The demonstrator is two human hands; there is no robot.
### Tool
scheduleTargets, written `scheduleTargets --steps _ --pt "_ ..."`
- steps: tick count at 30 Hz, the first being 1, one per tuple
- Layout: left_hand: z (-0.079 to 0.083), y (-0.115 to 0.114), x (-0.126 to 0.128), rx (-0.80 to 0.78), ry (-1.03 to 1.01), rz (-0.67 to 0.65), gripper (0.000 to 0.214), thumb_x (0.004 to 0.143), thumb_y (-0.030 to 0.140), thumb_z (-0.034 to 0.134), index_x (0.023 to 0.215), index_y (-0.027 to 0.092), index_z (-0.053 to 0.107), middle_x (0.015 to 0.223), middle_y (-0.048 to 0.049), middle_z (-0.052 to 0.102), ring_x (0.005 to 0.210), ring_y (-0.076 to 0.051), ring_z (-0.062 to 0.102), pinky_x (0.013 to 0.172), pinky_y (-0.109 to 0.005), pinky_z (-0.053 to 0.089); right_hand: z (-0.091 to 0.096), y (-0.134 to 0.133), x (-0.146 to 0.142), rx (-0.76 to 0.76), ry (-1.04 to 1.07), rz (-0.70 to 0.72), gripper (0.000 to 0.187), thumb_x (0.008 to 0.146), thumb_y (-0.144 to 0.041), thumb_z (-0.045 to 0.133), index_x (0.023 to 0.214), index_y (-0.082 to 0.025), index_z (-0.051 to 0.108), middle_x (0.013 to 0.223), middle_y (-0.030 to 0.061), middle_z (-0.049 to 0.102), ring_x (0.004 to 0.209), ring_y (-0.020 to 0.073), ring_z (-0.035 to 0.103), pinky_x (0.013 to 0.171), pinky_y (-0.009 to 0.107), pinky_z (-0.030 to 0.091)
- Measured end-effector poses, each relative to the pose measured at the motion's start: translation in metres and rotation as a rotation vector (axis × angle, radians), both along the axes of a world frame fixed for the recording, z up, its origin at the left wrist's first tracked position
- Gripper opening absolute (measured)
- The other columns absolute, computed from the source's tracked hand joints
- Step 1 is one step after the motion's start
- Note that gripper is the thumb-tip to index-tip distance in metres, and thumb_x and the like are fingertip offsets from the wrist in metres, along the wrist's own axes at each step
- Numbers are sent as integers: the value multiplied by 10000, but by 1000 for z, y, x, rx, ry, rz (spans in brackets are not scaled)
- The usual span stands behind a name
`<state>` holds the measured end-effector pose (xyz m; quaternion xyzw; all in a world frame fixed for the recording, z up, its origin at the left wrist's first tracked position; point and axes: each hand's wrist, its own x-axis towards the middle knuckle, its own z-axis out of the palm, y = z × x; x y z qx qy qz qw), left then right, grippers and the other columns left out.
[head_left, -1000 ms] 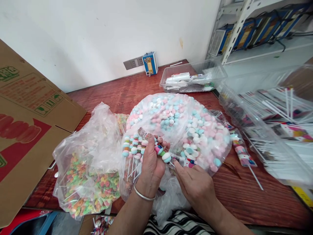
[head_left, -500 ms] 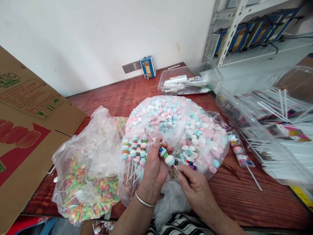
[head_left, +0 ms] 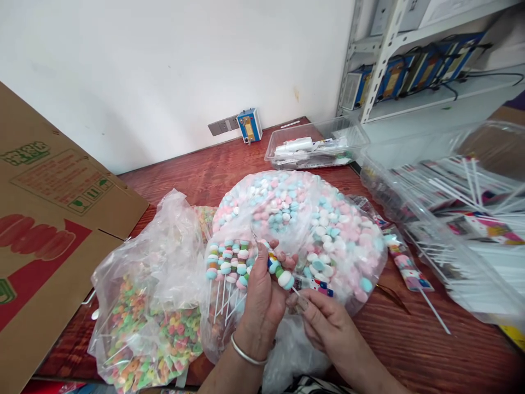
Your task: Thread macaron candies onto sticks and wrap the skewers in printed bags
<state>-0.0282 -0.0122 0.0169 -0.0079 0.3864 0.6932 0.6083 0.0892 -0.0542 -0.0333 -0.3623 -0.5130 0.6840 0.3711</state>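
Observation:
My left hand (head_left: 261, 302), with a bangle at its wrist, is closed around a marshmallow skewer (head_left: 285, 278). Blue, white and green candy pieces show on the skewer, and a printed wrapper seems to cover its upper part. The lower end of its white stick is pinched between the thumb and fingers of my right hand (head_left: 328, 320). Just left of my left hand lie several finished candy skewers (head_left: 223, 268), side by side on clear plastic. Beneath and behind both hands spreads a big clear bag of pink, white and blue marshmallows (head_left: 283, 189).
Left of the hands, a plastic bag (head_left: 164, 246) holds colourful gummy rings beside a cardboard box (head_left: 45, 219). A wrapped skewer (head_left: 406, 265) lies at right, near a clear bin (head_left: 404, 210) of sticks and wrappers. Another clear tray (head_left: 315, 164) stands behind, near a blue device (head_left: 250, 126).
The whole view has shifted slightly, so the table things sit a little lower. Both hands keep nearly the same hold on the skewer and its stick.

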Motion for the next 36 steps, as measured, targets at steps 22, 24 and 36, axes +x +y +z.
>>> scheduleTargets --steps 22,24,36 --pt "-6 -11 -14 265 111 -180 279 802 244 746 1049 169 639 945 -48 712 848 -172 702 941 -394 524 23 2 10 -567 464 53 322 866 -496 648 804 -188 576 433 -147 238 337 23 108 389 185 267" --pt "-7 -9 -15 206 107 -144 204 791 267 758 918 153 647 829 -27 702 777 -156 700 911 -377 541 18 4 12 -518 394 53 356 855 -529 649 809 -182 584 429 -144 245 346 28 127 390 187 250" --pt "1 -8 -19 100 9 -182 303 829 411 696 970 151 630 904 -81 717 846 -229 717 839 -419 571 3 24 26 -371 204 87 402 840 -559 654 828 -160 611 440 -130 254 386 36 163 411 195 146"
